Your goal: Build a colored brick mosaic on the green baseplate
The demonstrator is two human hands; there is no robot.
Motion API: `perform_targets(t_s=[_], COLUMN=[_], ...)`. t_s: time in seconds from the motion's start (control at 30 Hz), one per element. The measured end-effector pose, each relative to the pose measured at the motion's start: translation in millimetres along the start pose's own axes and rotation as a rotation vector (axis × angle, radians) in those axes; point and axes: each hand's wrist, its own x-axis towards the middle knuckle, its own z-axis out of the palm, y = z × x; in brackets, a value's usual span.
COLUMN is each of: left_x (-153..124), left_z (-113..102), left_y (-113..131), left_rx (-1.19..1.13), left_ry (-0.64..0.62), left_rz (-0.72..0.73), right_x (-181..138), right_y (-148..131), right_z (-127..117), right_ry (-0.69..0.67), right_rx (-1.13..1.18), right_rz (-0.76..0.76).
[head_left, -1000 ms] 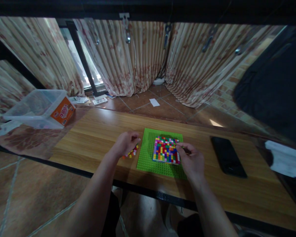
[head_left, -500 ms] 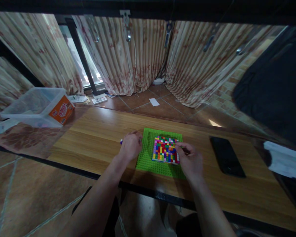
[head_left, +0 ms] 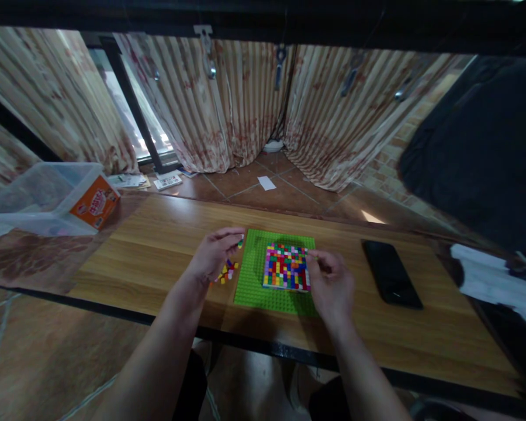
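A green baseplate [head_left: 251,282] lies on the wooden table [head_left: 158,245], with a square block of many-coloured small bricks [head_left: 286,266] built on it. My left hand [head_left: 213,255] hovers at the plate's left edge, fingers pinched on a small green brick [head_left: 241,241]. Under that hand a few loose red and yellow bricks [head_left: 228,271] lie on the table. My right hand [head_left: 331,285] rests at the right side of the coloured block, fingers curled and pinched at its upper right corner on something too small to make out.
A black phone [head_left: 390,272] lies flat to the right of the plate. A clear plastic box with an orange label [head_left: 52,196] stands at the table's far left. White cloth [head_left: 491,280] sits at the right end. Curtains and tiled floor lie beyond.
My left hand has lifted off the loose bricks and now pinches a small green brick above the plate's left edge. My right hand stays at the block. The view has shifted slightly.
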Motion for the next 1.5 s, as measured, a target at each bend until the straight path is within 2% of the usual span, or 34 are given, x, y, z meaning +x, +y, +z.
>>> perform_targets(t_s=[0.07,0.1,0.23,0.37,0.53,0.7,0.93,1.17,1.33,1.5], left_x=[-5,-9,-24,-36,-40,-39,-34,-35,-38,-39], left_z=[4,7,26,42,47,47,37,38,42,41], left_y=[3,3,-1,-6,-9,-10,-2,-1,-6,-9], left_rx=[-0.181,-0.23,-0.308,-0.349,-0.37,-0.398,-0.573,-0.375,-0.249,-0.21], left_ry=[-0.041,-0.057,-0.119,-0.138,-0.142,-0.132,-0.021,0.088,0.014,-0.039], left_rz=[-0.103,-0.144,-0.225,-0.258,-0.25,-0.279,-0.374,-0.395,-0.343,-0.318], right_x=[-3,-6,-16,-21,-20,-19,-5,-1,-3,-6], right_y=[-12,-18,-39,-46,-45,-45,-30,1,8,9], right_z=[1,2,13,30,41,40,18,8,8,12], right_ry=[0.07,0.06,-0.089,-0.142,-0.119,-0.124,-0.042,-0.169,-0.207,-0.168], right_rx=[0.009,0.021,0.09,0.043,0.015,0.091,0.11,0.034,0.001,-0.009], right_rz=[-0.137,-0.187,-0.379,-0.429,-0.408,-0.38,-0.161,-0.151,-0.15,-0.082])
